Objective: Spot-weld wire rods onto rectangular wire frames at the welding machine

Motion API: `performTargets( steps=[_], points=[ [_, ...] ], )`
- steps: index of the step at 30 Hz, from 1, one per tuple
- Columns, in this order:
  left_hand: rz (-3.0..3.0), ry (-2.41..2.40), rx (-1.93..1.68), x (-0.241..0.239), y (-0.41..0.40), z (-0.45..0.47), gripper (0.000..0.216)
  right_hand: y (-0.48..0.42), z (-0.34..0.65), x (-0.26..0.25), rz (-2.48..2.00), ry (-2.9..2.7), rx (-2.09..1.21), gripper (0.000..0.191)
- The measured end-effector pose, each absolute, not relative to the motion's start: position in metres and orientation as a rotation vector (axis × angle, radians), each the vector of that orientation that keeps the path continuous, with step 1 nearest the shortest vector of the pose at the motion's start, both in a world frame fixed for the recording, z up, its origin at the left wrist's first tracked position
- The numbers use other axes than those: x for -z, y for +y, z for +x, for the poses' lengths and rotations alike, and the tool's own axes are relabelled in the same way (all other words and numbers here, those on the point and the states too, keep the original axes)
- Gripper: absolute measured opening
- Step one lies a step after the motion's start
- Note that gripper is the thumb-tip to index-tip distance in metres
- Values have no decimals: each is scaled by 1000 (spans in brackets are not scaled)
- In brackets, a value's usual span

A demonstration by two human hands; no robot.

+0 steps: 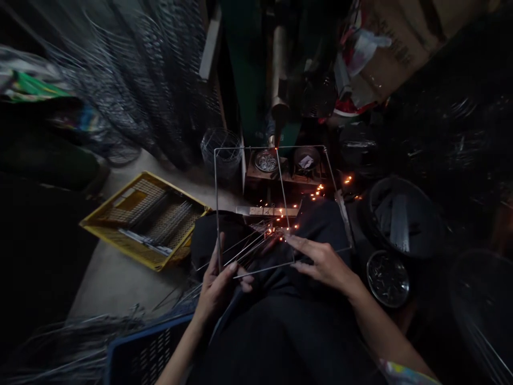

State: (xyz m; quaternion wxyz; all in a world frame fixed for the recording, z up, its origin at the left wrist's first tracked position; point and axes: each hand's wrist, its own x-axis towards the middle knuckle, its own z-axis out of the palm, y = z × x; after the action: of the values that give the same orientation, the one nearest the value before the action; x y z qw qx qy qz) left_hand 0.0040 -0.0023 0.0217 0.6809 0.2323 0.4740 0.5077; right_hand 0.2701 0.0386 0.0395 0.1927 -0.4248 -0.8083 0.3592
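Observation:
A rectangular metal wire frame [217, 198] is held up over my lap. My left hand [218, 280] is closed round its lower left corner. Down its middle runs a thin rod [282, 187], whose top end meets the frame's top bar under the tip of a spot welder [272, 140]. An orange glow shows at that joint, and sparks fly down over my knees. My right hand [323, 262] pinches the rod's lower end where it meets the bottom bar. Several loose metal rods [248, 247] lie across my lap beneath the frame.
A yellow crate [140, 259] holding wire pieces stands at left, above a blue crate [150, 331]. Beyond the frame, a dish of small metal parts [266, 160] sits on a ledge. A metal bowl [388, 279] and a dark round tub [377, 214] are at right.

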Motion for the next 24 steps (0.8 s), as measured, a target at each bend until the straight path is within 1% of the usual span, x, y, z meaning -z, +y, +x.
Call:
performTargets(
  steps=[3, 5, 11, 15, 20, 24],
  points=[
    [574, 1002, -1147, -10, 17, 1, 99, 51, 272, -34, -1203, -2275, -865, 66],
    [611, 929, -1163, -2, 44, -1, 102, 74, 273, -32, -1219, -2295, -741, 62],
    [724, 772, -1296, 4, 162, -5, 104, 194, 269, -43, -1344, -2278, -479, 63],
    [705, 734, -1367, 1, 225, -12, 105, 261, 262, -52, -1423, -2287, -306, 54],
    [681, 756, -1394, -4, 262, -20, 102, 304, 264, -53, -1323, -2325, -317, 37],
    [666, 741, -1386, -7, 271, -21, 103, 317, 267, -50, -1296, -2306, -338, 35]
  ],
)
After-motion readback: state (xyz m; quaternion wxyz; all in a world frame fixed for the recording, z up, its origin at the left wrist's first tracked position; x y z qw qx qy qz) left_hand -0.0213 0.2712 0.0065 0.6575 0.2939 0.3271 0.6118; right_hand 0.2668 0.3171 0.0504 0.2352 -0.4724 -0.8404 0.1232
